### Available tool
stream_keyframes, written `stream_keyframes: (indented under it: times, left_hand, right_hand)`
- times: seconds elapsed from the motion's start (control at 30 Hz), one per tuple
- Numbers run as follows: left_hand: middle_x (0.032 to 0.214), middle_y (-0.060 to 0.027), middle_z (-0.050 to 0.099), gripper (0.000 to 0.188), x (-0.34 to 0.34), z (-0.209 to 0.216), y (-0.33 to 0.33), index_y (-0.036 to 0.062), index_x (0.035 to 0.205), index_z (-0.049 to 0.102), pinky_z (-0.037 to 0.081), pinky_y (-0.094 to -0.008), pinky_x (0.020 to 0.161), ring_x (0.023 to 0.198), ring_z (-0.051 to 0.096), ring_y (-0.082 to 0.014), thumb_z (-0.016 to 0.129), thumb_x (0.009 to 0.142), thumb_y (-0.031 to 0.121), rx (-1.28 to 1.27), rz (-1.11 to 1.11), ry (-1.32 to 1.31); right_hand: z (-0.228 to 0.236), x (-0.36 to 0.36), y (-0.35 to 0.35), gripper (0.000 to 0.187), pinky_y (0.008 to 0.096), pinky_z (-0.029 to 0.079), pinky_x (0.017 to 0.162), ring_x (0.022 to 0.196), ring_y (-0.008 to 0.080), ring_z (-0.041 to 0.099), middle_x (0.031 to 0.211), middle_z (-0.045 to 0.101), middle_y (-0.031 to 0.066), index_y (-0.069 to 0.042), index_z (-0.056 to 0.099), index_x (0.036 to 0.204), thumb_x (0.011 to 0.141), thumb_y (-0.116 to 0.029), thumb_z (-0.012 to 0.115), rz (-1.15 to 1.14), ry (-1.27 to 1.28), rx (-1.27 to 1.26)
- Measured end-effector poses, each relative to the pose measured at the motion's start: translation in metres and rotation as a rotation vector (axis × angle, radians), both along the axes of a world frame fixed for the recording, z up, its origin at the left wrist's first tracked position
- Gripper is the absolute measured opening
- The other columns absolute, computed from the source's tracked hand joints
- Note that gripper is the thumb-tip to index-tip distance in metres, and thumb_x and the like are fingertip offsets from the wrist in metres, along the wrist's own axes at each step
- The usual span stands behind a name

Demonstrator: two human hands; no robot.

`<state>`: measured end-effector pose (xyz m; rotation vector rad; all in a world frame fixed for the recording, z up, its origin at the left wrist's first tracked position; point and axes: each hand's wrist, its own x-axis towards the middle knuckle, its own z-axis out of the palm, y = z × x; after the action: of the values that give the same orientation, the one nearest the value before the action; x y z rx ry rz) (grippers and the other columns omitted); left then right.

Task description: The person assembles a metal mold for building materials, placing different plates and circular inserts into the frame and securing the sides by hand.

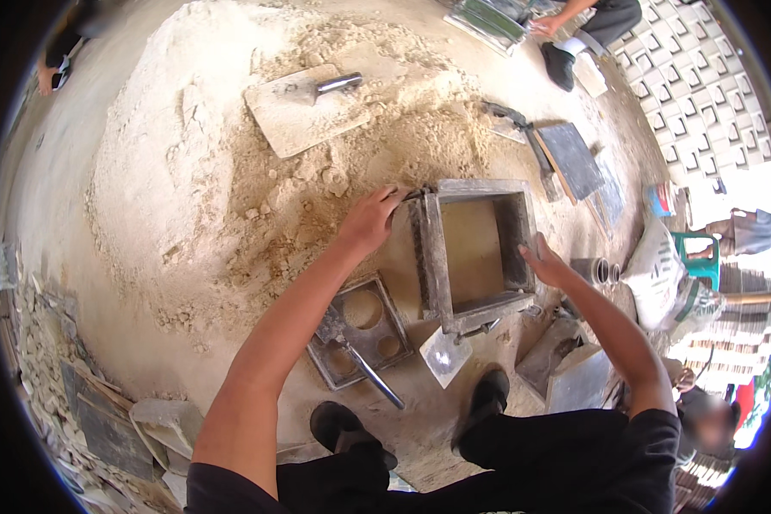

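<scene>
A square, dust-coated mould frame (pixel 444 257) stands before me, its inside walls and a tan floor showing. My left hand (pixel 370 224) is closed on a dark fitting at the frame's far left corner. On the opposite side, my right hand (pixel 546 261) grips the frame's right wall, thumb over the rim. Below my left forearm lies a flat metal tray with round holes (pixel 367 308), and a trowel (pixel 373 377) rests across it. A pale square plate (pixel 445 355) sits by the frame's near edge.
A big heap of sandy powder (pixel 180 128) spreads ahead and left, with a flat board trowel (pixel 291 111) on it. Dark panels (pixel 570 158), metal cylinders (pixel 593 271), sacks (pixel 655 274) and a green stool (pixel 701 257) stand right. Other people work around; blocks (pixel 167 424) lie near left.
</scene>
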<state>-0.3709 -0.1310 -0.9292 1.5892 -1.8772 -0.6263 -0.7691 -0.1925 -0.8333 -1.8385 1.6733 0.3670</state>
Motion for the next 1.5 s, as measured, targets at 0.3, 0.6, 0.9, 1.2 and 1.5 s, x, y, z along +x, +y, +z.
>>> stream_keyframes:
  times: [0.3, 0.6, 0.9, 1.2, 1.5]
  left_hand:
    - [0.133, -0.0127, 0.052, 0.044, -0.035, 0.044, 0.035, 0.0054, 0.129, 0.053, 0.033, -0.0453, 0.105, 0.126, 0.046, -0.0303, 0.055, 0.094, 0.032, -0.294, 0.126, 0.060]
    - [0.130, -0.0186, 0.051, 0.069, -0.189, 0.090, 0.085, 0.0029, 0.136, 0.044, 0.034, -0.0446, 0.103, 0.124, 0.047, -0.0323, 0.063, 0.086, 0.045, -0.101, -0.477, -0.235]
    - [0.103, -0.0247, 0.063, 0.053, -0.243, 0.079, 0.057, -0.0020, 0.128, 0.046, 0.049, -0.0492, 0.081, 0.092, 0.063, -0.0425, 0.064, 0.083, 0.022, 0.215, -0.486, -0.340]
    - [0.095, -0.0314, 0.063, 0.051, -0.245, 0.083, 0.063, -0.0040, 0.125, 0.048, 0.049, -0.0519, 0.080, 0.088, 0.062, -0.0466, 0.061, 0.078, 0.010, 0.327, -0.418, -0.380]
    - [0.097, -0.0298, 0.064, 0.054, -0.241, 0.065, 0.062, -0.0009, 0.127, 0.047, 0.050, -0.0520, 0.080, 0.089, 0.061, -0.0486, 0.063, 0.076, 0.007, 0.266, -0.413, -0.333]
  right_hand:
    - [0.009, -0.063, 0.024, 0.093, 0.0401, 0.047, 0.090, 0.094, 0.0266, 0.062, 0.111, 0.064, 0.0202, 0.007, 0.055, 0.122, 0.092, -0.074, 0.020, -0.072, -0.194, 0.262]
    - [-0.023, -0.103, 0.074, 0.056, 0.0385, 0.048, 0.093, 0.108, 0.0309, 0.060, 0.117, 0.062, 0.0199, -0.002, 0.050, 0.131, 0.083, -0.028, 0.064, 0.432, -0.210, 0.003]
    - [-0.010, -0.086, 0.021, 0.055, 0.0336, 0.055, 0.069, 0.089, 0.0206, 0.065, 0.106, 0.065, 0.0154, 0.004, 0.061, 0.112, 0.088, -0.046, 0.061, -0.201, -0.829, 0.272]
    - [-0.004, -0.074, 0.011, 0.049, 0.0340, 0.053, 0.073, 0.079, 0.0224, 0.069, 0.077, 0.071, 0.0130, 0.003, 0.069, 0.089, 0.091, -0.044, 0.056, 0.090, -0.566, 0.145]
    - [-0.047, -0.132, 0.064, 0.047, 0.0414, 0.049, 0.085, 0.101, 0.0314, 0.062, 0.107, 0.066, 0.0187, -0.003, 0.055, 0.122, 0.084, -0.028, 0.067, 0.410, -0.555, -0.023]
